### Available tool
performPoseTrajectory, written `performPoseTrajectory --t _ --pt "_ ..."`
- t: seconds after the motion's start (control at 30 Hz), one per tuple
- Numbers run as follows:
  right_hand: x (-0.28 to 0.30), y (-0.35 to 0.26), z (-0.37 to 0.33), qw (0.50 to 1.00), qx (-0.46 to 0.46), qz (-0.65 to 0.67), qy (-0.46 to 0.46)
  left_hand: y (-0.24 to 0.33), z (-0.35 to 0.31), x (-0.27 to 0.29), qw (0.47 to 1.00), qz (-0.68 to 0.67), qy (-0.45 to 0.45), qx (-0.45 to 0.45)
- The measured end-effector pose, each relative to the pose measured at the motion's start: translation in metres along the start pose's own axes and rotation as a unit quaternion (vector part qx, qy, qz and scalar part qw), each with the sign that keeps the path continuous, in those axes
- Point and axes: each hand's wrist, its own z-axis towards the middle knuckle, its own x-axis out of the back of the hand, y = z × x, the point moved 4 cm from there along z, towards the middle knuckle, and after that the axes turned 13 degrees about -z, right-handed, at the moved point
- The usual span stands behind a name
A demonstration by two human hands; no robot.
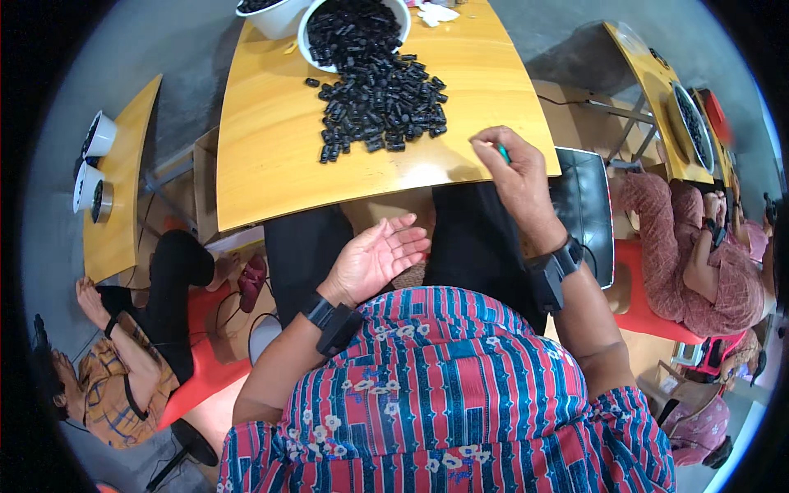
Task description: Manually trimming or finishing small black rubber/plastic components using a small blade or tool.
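Note:
My left hand [380, 256] is turned palm up over my lap, fingers apart and nothing in it, just in front of the table edge. Above the table's right front corner, my right hand [518, 172] is curled closed around a small green object [503, 154]. Only a short green piece shows between the fingers, so its kind is hidden. Farther in on the table lies a heap of small black cylindrical plastic pieces [382, 107]. They spill from a white bowl [403, 29] tipped toward me and still full of them. Neither hand touches the heap.
My yellow table [271, 156] also bears a second white bowl [279, 20] of black pieces and a crumpled white scrap [437, 14]. A black-topped seat [585, 214] stands at right. People sit at yellow tables on both sides, the left one with white containers [86, 182].

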Motion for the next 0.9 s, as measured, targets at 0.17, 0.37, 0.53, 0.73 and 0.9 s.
performPoseTrajectory --t 0.17,0.37,0.53,0.73,0.9 --pt "-0.044 0.008 0.018 0.993 0.030 -0.109 -0.033 -0.002 0.000 0.003 1.000 -0.006 -0.004 -0.018" --pt "-0.070 0.001 0.021 0.969 0.120 -0.215 -0.017 -0.004 0.004 0.003 1.000 0.021 0.010 -0.019" --pt "-0.074 -0.003 0.015 0.960 0.110 -0.253 -0.042 -0.008 0.004 0.004 1.000 -0.004 -0.002 -0.009" --pt "-0.075 0.000 0.015 0.963 0.128 -0.238 0.001 -0.010 0.005 0.004 1.000 0.003 0.010 -0.002" --pt "-0.077 0.000 0.015 0.952 0.116 -0.284 -0.011 -0.005 0.004 0.000 0.999 0.006 0.010 -0.035"
